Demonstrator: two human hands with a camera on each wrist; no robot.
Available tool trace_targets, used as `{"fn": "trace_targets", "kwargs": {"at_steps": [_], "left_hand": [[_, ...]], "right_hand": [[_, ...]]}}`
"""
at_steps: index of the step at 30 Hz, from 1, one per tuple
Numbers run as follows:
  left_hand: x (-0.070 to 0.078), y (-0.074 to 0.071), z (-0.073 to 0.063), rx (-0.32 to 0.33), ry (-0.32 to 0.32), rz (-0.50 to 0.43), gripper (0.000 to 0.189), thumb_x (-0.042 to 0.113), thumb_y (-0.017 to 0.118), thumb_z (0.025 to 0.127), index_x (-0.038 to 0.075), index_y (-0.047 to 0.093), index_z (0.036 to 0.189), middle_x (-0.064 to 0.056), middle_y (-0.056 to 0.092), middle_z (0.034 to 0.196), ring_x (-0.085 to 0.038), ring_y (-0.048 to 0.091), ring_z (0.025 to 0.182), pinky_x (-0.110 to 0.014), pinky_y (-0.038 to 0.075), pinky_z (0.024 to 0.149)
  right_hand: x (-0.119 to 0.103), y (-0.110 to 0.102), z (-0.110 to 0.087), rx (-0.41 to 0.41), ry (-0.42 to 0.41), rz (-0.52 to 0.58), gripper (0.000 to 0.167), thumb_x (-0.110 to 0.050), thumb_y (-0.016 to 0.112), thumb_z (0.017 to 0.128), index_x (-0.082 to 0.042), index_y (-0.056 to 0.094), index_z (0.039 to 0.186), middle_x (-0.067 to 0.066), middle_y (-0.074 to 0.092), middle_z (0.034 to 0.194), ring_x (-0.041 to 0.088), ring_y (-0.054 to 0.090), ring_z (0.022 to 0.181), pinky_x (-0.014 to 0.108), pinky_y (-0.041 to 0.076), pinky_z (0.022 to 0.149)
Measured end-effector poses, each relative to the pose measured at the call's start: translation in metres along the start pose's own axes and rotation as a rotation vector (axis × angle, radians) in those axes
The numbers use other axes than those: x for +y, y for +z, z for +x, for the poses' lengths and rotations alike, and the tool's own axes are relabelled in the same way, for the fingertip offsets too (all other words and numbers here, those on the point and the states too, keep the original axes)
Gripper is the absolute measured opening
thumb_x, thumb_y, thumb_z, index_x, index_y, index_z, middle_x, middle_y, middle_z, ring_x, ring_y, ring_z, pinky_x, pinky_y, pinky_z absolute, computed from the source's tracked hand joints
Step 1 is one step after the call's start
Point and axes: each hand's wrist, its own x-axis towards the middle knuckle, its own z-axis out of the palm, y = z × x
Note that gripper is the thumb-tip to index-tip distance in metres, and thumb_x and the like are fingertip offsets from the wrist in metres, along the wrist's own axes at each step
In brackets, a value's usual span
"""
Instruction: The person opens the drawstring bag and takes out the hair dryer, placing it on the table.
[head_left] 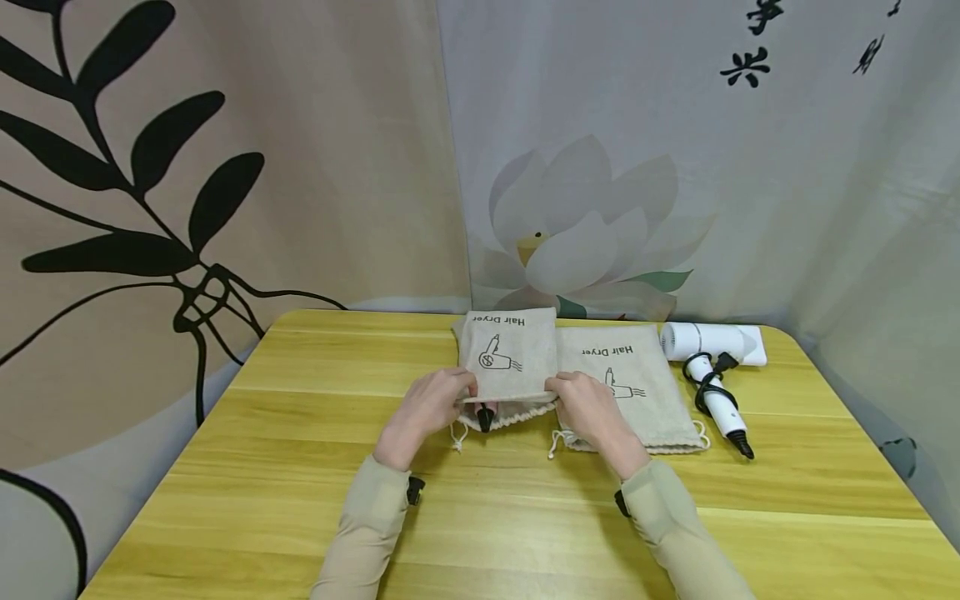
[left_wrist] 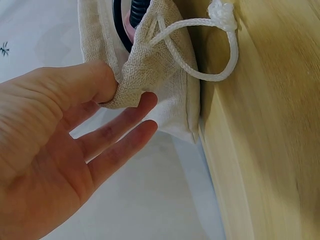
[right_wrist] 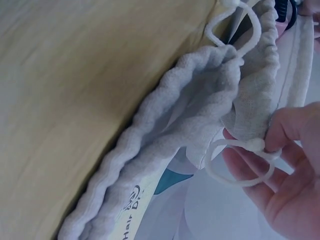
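Note:
A beige drawstring bag printed "Hair Dryer" lies at the table's far edge, its mouth held apart toward me. My left hand pinches one corner of the mouth between thumb and index finger; in the left wrist view the other fingers extend below the cloth. At the opposite corner, my right hand pinches the rim beside a looped white drawstring. Inside the opening shows a pink appliance with a black ribbed cord end; the rest of it is hidden by the cloth.
A second "Hair Dryer" bag lies flat just right of the first. Beyond it rests a white hair dryer, black cord wound round its handle. The wooden table ends at a printed curtain behind.

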Motion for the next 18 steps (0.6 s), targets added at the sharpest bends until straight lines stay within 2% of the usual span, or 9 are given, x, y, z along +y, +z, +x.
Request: {"fn": "trace_targets", "kwargs": {"at_steps": [12, 18], "left_hand": [[-0.0022, -0.0015, -0.0004, -0.017, 0.027, -0.008, 0.028, -0.009, 0.068, 0.072, 0.012, 0.068, 0.091, -0.001, 0.069, 0.098, -0.019, 0.064, 0.078, -0.029, 0.051, 0.065], [-0.0029, -0.0008, -0.0010, -0.018, 0.019, -0.010, 0.028, -0.010, 0.066, 0.072, 0.011, 0.068, 0.090, -0.002, 0.069, 0.099, -0.020, 0.064, 0.080, -0.029, 0.051, 0.065]], "right_hand": [[0.0022, 0.0006, -0.0020, 0.008, 0.005, -0.005, 0.031, 0.010, 0.061, 0.072, -0.012, 0.071, 0.091, 0.002, 0.072, 0.088, 0.023, 0.064, 0.073, 0.034, 0.051, 0.057], [0.0016, 0.0015, -0.0016, -0.002, -0.003, -0.015, 0.034, 0.012, 0.060, 0.071, -0.012, 0.071, 0.092, 0.003, 0.071, 0.088, 0.023, 0.065, 0.074, 0.034, 0.052, 0.057]]}}
